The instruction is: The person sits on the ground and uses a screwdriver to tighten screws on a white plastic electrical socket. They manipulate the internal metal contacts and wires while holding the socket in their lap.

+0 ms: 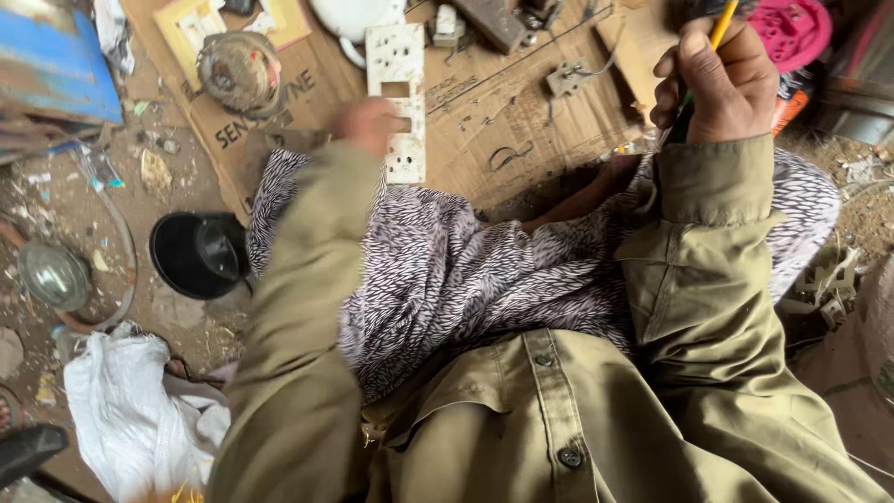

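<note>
— Where's the switch plate (399, 88) right now?

— On the cardboard sheet (521, 102), at about twelve o'clock from the left hand (371, 124). It's one long white plate, long axis running twelve to six, with a rectangular cut-out near its middle. The left hand touches its lower half, at the plate's left edge.

— Gripping it?

— Can't tell; that hand is blurred, and whether the fingers are curled or spread is lost.

— And the right hand (717, 82)?

— Up at two o'clock, well apart from the plate, fist closed round one screwdriver (723, 23), its yellow shaft poking out on top. So the left is the nearer hand.

— Anything else around?

— One black bowl-shaped part (197, 253) at nine o'clock, one white bag (130, 410) at seven, one pink reel (792, 28) beyond the right hand.
</note>
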